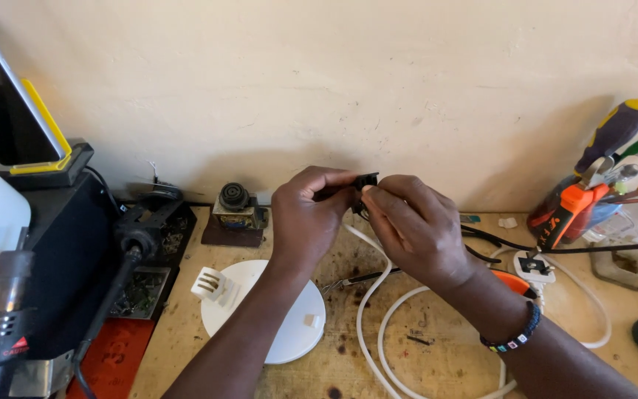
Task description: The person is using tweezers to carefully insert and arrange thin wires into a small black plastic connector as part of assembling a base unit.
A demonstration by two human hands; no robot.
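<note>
Two hands raised above desk point(422, 347): left hand point(306, 218) & right hand point(416, 225) both pinched shut on small black connector point(365, 182), held btwn them near wall. White cable point(378, 325), white round cover point(278, 321) below.

A worn wooden workbench point(415, 347), stained and scratched, fills the lower half of the frame against a cream wall. Near the lower centre lies a round white plastic disc point(278, 325) with a small white clip at its upper-left edge. A white cable point(378, 325) loops across the centre right, ending at a white plug point(534, 267) at right. A small transformer point(236, 210) sits at the back, centre left. A black box point(68, 251) stands at left.
</note>
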